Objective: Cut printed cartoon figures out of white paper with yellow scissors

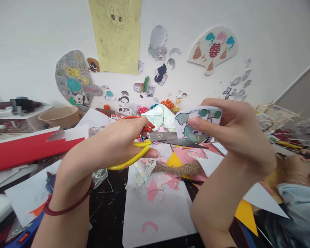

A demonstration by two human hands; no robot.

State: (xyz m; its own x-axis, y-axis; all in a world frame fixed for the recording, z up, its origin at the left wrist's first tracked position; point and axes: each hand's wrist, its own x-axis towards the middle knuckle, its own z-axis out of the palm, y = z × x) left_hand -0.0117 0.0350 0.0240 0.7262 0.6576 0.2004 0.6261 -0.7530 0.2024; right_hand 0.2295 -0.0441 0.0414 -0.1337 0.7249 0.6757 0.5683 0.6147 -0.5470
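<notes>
My left hand (134, 137) is closed round a pair of scissors (167, 136) with one orange and one yellow handle. Their blades point right and are parted at the lower left edge of a paper cutout (189, 125). The lower blade passes in front of or just beneath the cutout's bottom edge; I cannot tell which. On the cutout is a printed or drawn green cartoon figure. My right hand (229, 127) pinches this paper, thumb across its front and fingers behind it. Below the hands lie torn paper scraps (152, 189) on a white sheet (157, 220).
A twine bundle (178, 168) lies under the scissors. Red card (23, 148) and a beige bowl (58, 117) are on the left. Another person's arm (297, 168) rests at the right. Fan-shaped cutouts and a yellow drawing (116, 38) hang on the wall.
</notes>
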